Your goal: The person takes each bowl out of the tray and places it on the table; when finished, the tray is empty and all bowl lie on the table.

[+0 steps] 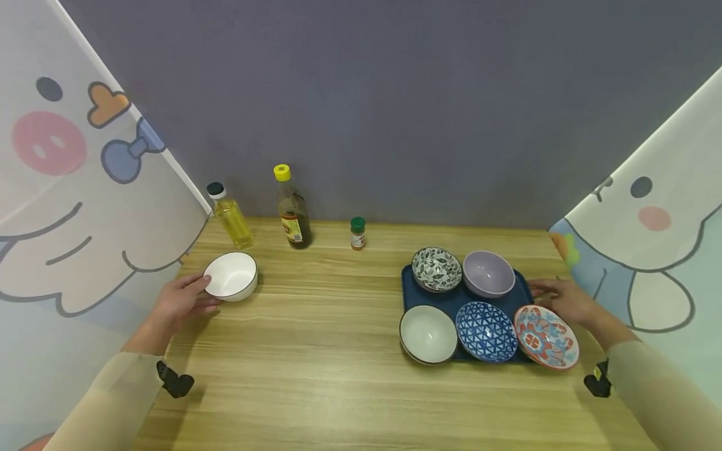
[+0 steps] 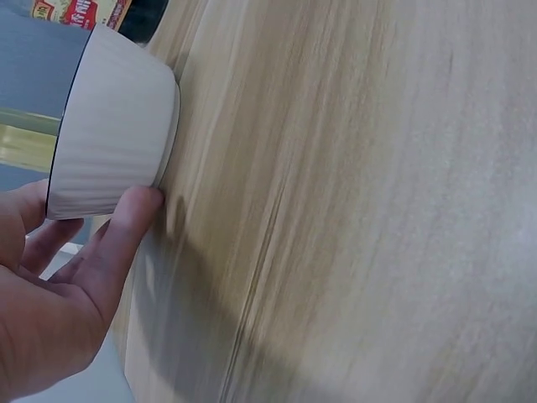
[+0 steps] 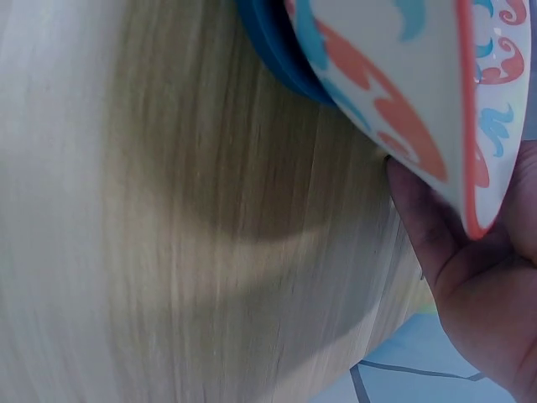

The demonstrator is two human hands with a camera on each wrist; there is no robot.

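Note:
My left hand [image 1: 183, 299] pinches a white bowl [image 1: 230, 275] with a thin dark rim at its near left side. In the left wrist view the thumb lies by the bowl's rim and a finger touches near its base. My right hand [image 1: 561, 300] is beside the right edge of a dark blue tray [image 1: 408, 294], just behind a tilted orange-and-blue patterned bowl [image 1: 546, 337]. Its fingers look loosely extended, partly hidden by this bowl in the right wrist view. Also on the tray are a leaf-patterned bowl [image 1: 437, 270], a lilac bowl [image 1: 488, 274], a cream bowl [image 1: 429, 335] and a blue patterned bowl [image 1: 486, 332].
Behind the white bowl stands an oil bottle [image 1: 234, 219] with a black cap. A yellow-capped dark sauce bottle [image 1: 293, 213] and a small green-lidded spice jar [image 1: 358, 233] stand along the grey back wall [image 1: 361, 113]. Cartoon-printed sheets [image 1: 84, 207] flank the wooden table [image 1: 316, 376].

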